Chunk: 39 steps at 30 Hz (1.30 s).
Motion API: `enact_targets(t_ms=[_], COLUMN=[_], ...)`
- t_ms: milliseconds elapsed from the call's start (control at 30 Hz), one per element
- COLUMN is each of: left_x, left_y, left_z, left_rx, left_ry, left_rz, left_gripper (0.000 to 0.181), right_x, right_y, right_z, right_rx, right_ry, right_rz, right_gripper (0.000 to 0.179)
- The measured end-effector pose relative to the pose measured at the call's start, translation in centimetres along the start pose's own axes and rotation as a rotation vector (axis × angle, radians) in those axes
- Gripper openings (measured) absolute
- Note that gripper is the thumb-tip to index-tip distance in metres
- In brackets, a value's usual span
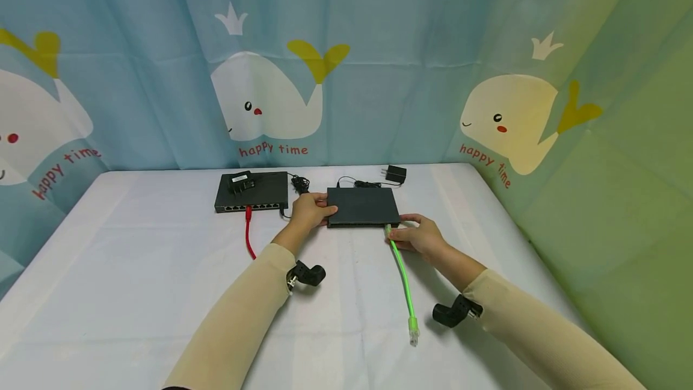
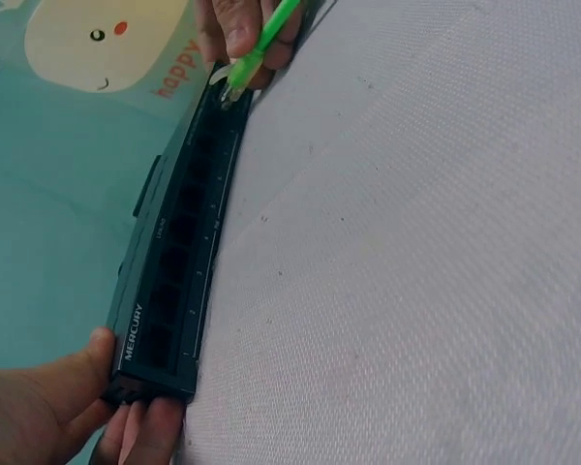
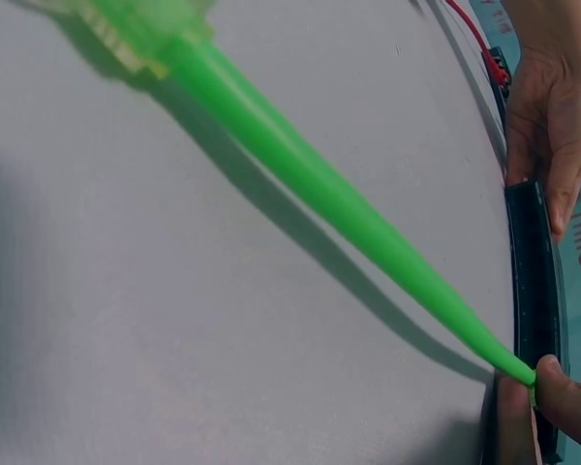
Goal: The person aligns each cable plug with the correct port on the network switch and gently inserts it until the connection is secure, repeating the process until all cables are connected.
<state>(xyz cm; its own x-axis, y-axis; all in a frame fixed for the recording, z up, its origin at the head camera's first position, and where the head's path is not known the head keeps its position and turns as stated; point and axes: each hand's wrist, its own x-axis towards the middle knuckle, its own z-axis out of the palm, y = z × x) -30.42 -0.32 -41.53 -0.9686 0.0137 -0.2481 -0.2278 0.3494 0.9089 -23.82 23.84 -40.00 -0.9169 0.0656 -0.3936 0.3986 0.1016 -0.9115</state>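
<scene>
A dark network switch (image 1: 363,206), marked MERCURY in the left wrist view, lies with its row of ports (image 2: 181,232) toward me. My left hand (image 1: 310,212) grips its left end, the thumb on top and fingers beneath. At the right end, my right hand (image 1: 423,237) pinches a short green network cable (image 1: 403,275) close to its plug (image 2: 234,85). That plug is at the last port on the right; how deep it sits I cannot tell. The cable's other plug (image 1: 414,332) hangs toward me, over the white cloth.
Left of my hands, a second black switch (image 1: 265,190) carries a power adapter (image 1: 240,182) on top. A red network cable (image 1: 248,230) runs from its front. Behind the near switch lie a coiled thin cord (image 1: 367,185) and another adapter (image 1: 396,174). A printed curtain (image 1: 400,107) borders the table.
</scene>
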Motion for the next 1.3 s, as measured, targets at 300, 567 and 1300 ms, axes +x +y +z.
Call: enact_targets(t_ms=[300,567,1300], left_x=[-0.1,-0.36,0.04], left_y=[-0.01,-0.19,-0.24], left_z=[-0.14,-0.25,-0.07], left_rx=[-0.031,-0.053,-0.015], left_ry=[-0.005,-0.01,-0.023], left_rz=[-0.002,0.02,0.031], left_gripper=[0.05,0.049,0.051], right_x=[0.69,0.74,0.91], right_y=[0.11,0.06,-0.72], right_z=[0.01,0.35,0.02], right_rx=[-0.051,-0.021,-0.069], right_ry=[0.016,0.022,0.019], right_rz=[0.01,0.009,0.041], right_gripper=[0.062,0.06,0.061])
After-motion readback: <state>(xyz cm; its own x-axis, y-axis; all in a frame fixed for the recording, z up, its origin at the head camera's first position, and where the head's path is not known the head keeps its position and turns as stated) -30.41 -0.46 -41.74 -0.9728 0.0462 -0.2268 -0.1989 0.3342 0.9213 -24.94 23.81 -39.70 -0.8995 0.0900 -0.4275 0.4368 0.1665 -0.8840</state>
